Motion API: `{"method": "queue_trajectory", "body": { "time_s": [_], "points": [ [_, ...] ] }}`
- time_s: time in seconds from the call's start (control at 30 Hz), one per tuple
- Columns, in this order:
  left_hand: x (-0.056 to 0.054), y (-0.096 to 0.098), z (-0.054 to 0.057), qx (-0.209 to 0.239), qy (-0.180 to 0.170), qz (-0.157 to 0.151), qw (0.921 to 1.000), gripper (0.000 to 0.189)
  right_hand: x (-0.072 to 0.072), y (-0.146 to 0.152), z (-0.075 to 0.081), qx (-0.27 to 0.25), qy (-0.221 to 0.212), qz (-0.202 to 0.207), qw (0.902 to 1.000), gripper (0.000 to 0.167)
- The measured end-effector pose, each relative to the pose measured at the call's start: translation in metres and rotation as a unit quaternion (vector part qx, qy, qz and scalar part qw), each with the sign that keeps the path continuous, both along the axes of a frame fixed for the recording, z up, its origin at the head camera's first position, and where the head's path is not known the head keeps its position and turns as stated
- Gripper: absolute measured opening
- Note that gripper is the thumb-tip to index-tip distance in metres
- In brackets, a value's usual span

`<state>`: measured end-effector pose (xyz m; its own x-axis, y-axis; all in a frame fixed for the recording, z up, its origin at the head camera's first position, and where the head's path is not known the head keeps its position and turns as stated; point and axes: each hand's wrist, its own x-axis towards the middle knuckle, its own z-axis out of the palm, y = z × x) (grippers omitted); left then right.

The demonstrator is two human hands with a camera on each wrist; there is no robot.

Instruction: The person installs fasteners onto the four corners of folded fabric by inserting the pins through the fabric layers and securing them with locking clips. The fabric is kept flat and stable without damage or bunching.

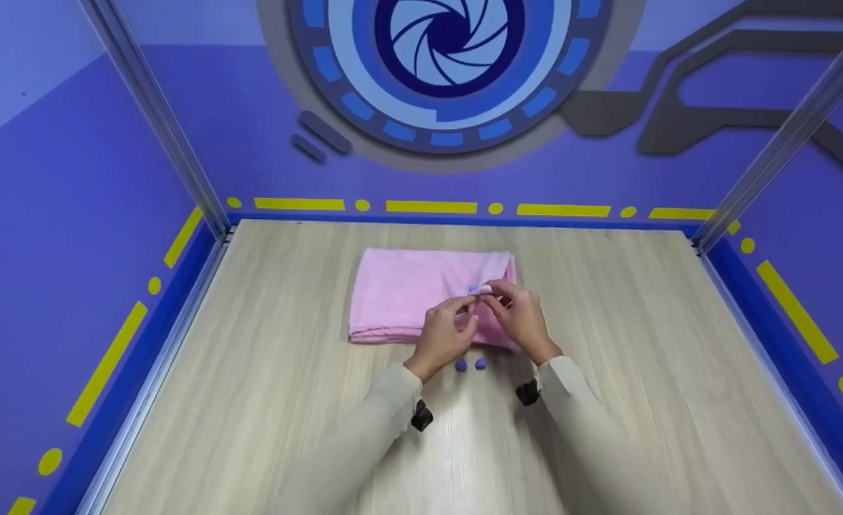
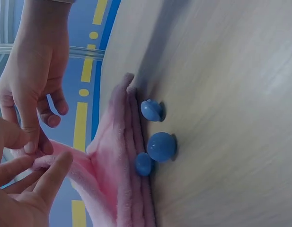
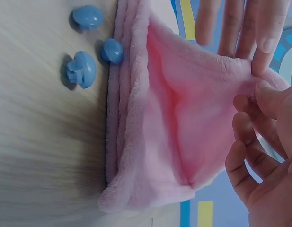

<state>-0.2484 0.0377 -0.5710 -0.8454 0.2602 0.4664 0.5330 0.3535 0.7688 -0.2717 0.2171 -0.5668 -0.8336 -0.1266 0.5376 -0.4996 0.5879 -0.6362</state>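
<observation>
1. One folded pink fleece blanket point(image 1: 400, 286) lies on the counter point(image 1: 285, 429), its upper layer lifted at the right.
2. Two hands meet there: the right hand point(image 1: 525, 322) pinches the raised edge, the left hand point(image 1: 443, 336) grips it alongside.
3. Three domed blue plastic clips point(image 2: 161, 146) rest beside the blanket's near side.
4. Two beige sleeves point(image 1: 364, 429), two black wrist devices point(image 1: 421, 415).

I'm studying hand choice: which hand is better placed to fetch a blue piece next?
Probably the left hand: in the head view it looks nearer the blue pieces; the right hand pinches the pink cloth.
</observation>
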Motion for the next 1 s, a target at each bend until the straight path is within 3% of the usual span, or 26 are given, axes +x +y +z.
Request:
{"method": "queue_trajectory", "body": {
  "time_s": [0.17, 0.3, 0.43, 0.57, 0.73, 0.87, 1.0],
  "points": [
    [0.001, -0.001, -0.003, -0.026, -0.031, -0.026, 0.9988, 0.040, 0.002, 0.002, -0.002, 0.008, -0.005, -0.010, 0.9999, 0.010],
    [-0.001, -0.001, -0.006, -0.040, -0.036, -0.036, 0.9979, 0.040, 0.003, 0.004, -0.004, 0.007, -0.017, -0.012, 0.9998, 0.011],
    [-0.003, 0.000, -0.008, -0.026, -0.035, -0.037, 0.9984, 0.039, 0.003, 0.005, -0.006, 0.007, -0.008, -0.010, 0.9999, 0.012],
    [-0.008, 0.001, -0.007, -0.007, -0.047, -0.042, 0.9980, 0.042, 0.003, 0.009, -0.006, 0.002, -0.004, -0.010, 0.9999, 0.023],
    [-0.023, -0.005, 0.001, -0.003, -0.044, -0.036, 0.9984, 0.043, 0.004, 0.015, -0.005, -0.013, -0.023, -0.017, 0.9995, 0.036],
    [-0.039, -0.014, 0.011, -0.011, -0.035, -0.021, 0.9991, 0.042, 0.006, 0.023, -0.006, -0.023, -0.046, -0.020, 0.9985, 0.034],
    [-0.057, -0.024, 0.021, -0.012, -0.058, -0.004, 0.9982, 0.047, 0.008, 0.029, -0.009, -0.032, -0.064, -0.026, 0.9971, 0.031]
  ]
}}
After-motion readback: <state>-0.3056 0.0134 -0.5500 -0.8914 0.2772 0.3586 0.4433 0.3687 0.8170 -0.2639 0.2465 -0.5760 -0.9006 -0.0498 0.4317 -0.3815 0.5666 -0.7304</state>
